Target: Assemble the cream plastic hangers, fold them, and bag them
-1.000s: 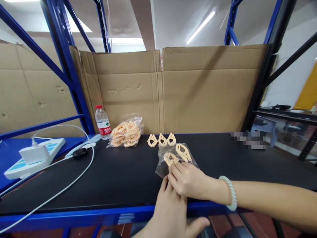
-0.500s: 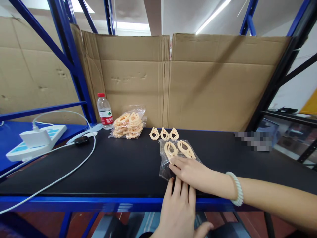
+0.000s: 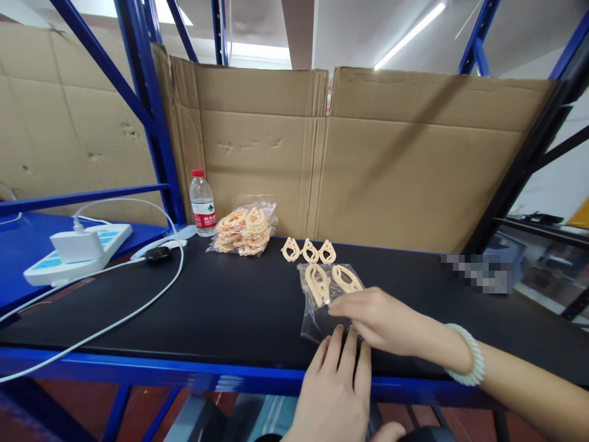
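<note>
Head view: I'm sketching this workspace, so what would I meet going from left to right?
Power strip → black plug → water bottle → full bag of cream pieces → row of three loose cream pieces → pale bracelet.

The right grip [image 3: 380, 316] hides one beige teardrop loop's [image 3: 354, 284] near end and part of the clear plastic bag [image 3: 316, 320], with a pixelated object [image 3: 481, 274] well to the grip's right unreadable.
</note>
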A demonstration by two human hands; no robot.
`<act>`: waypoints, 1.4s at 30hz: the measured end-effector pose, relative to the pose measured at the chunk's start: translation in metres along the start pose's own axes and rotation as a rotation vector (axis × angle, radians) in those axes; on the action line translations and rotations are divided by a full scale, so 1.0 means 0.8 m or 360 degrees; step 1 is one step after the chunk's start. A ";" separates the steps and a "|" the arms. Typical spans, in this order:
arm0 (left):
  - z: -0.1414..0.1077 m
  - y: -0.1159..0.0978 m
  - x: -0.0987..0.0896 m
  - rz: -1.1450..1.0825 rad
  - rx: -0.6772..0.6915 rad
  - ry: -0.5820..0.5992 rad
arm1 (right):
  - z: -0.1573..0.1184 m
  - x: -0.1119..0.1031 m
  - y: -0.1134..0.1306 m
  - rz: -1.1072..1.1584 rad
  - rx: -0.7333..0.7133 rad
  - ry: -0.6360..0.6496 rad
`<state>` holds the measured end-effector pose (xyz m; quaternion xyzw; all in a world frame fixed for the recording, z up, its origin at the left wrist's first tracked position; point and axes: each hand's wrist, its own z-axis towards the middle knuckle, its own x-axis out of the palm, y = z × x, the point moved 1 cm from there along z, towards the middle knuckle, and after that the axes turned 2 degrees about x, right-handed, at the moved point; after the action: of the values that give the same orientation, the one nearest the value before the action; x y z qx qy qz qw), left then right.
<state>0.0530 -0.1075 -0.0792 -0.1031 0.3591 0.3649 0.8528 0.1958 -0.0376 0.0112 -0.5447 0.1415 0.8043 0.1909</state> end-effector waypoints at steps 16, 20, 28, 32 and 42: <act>0.030 0.080 -0.042 -0.0217 -0.0319 0.0072 | 0.081 0.055 -0.244 -0.0303 0.0399 0.0424; 0.025 0.076 -0.037 -0.0203 -0.0300 0.0265 | 0.055 0.059 -0.256 -0.0283 0.0439 0.0393; 0.019 0.081 -0.028 -0.0325 -0.0344 0.0306 | 0.008 0.048 -0.283 0.0111 0.0785 0.0013; 0.018 0.083 -0.025 -0.0323 -0.0349 0.0341 | 0.012 0.048 -0.301 0.0213 0.0876 -0.0070; 0.017 0.083 -0.025 -0.0189 -0.0362 0.0422 | 0.016 0.061 -0.322 0.0290 0.0919 -0.0235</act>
<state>0.0047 -0.0655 -0.0502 -0.2670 0.4180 0.3354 0.8009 0.2877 0.2037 -0.0348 -0.3931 0.3981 0.7820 0.2748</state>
